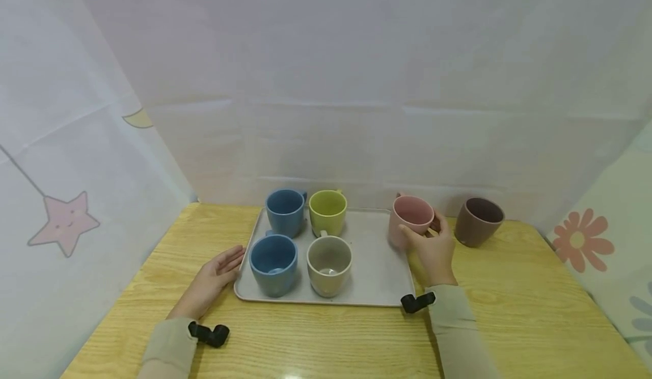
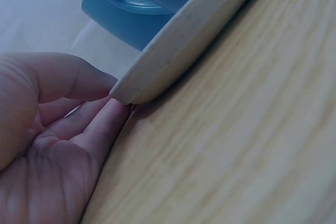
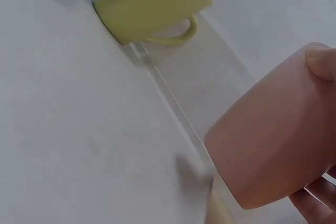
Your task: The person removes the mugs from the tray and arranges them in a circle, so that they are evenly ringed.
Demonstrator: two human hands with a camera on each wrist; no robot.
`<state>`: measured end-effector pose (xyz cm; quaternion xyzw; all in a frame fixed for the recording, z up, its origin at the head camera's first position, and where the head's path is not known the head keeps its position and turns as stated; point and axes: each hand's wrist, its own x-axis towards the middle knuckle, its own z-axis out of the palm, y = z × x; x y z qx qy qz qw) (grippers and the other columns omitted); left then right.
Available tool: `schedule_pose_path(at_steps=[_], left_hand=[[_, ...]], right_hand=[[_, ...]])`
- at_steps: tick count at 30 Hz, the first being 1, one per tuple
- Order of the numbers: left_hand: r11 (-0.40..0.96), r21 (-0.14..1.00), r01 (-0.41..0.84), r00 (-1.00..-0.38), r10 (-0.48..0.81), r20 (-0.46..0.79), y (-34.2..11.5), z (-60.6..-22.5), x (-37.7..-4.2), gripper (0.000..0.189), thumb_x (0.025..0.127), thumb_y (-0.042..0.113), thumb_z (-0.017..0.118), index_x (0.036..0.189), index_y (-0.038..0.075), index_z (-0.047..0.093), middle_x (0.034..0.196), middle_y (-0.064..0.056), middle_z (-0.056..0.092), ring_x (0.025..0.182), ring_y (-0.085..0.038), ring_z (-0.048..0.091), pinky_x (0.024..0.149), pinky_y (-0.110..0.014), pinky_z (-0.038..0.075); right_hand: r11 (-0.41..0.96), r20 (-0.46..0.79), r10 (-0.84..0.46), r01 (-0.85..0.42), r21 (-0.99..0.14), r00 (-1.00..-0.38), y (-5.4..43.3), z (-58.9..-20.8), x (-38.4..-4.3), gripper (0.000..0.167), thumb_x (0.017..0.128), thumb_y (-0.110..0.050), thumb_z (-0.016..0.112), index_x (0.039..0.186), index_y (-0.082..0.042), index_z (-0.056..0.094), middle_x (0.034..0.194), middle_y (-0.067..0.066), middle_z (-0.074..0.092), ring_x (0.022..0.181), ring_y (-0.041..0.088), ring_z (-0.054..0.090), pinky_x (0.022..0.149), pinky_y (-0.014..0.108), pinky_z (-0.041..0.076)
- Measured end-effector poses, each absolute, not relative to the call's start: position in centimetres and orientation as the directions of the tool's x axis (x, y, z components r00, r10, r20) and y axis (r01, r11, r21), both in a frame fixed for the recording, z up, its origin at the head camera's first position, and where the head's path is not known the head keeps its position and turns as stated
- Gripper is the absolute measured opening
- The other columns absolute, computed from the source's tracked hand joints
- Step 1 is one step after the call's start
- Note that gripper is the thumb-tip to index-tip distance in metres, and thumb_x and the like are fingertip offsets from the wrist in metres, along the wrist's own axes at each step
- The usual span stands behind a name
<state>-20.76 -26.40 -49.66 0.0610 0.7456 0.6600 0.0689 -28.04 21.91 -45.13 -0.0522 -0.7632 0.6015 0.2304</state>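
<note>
Head, pink cup (image 1: 407,215): we find it at the tray's (image 1: 374,260) right end, mouth up, handle pointing back, long axis near upright.
Head, right hand (image 1: 435,254): holds the cup's wall between thumb and fingers.
Left wrist, left hand (image 2: 63,87): loosely extended, touching the tray's edge.
Right wrist, pink cup: we judge it stiff, smooth, lightish, breakable; best held round the wall or by its handle.

The left sleeve (image 1: 170,340) and right sleeve (image 1: 453,318) are pale beige. A bent black device (image 1: 209,334) sits on the left, a matching black piece (image 1: 417,302) on the right.
</note>
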Motion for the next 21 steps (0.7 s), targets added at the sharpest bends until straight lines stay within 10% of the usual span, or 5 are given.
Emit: schedule_pose_path(at_steps=[7,21], left_hand=[[0.136,0.991,0.005,-0.982,0.187,-0.021,-26.5,-49.6,-20.8,0.065,0.105,0.004,0.053,0.16,-0.003,0.019,0.164,-0.023,0.024,0.15,-0.036,0.023,0.1,-0.009,0.041],[0.144,0.99,0.006,-0.981,0.191,-0.022,-26.4,-49.4,-20.8,0.066,0.105,0.006,0.055,0.16,-0.003,0.02,0.163,-0.024,0.025,0.15,-0.036,0.023,0.099,-0.008,0.041]], right_hand=[[0.221,0.283,0.453,-0.201,-0.954,-0.845,23.6,-45.3,-28.2,0.079,0.076,-0.024,0.092,0.143,-0.005,0.054,0.13,0.013,0.058,0.113,0.017,0.054,0.088,0.014,0.049],[0.183,0.194,0.544,-0.11,-0.977,-0.816,25.5,-46.2,-28.1,0.083,0.076,-0.029,0.092,0.145,-0.007,0.053,0.131,0.011,0.058,0.114,0.015,0.054,0.091,0.017,0.047]])
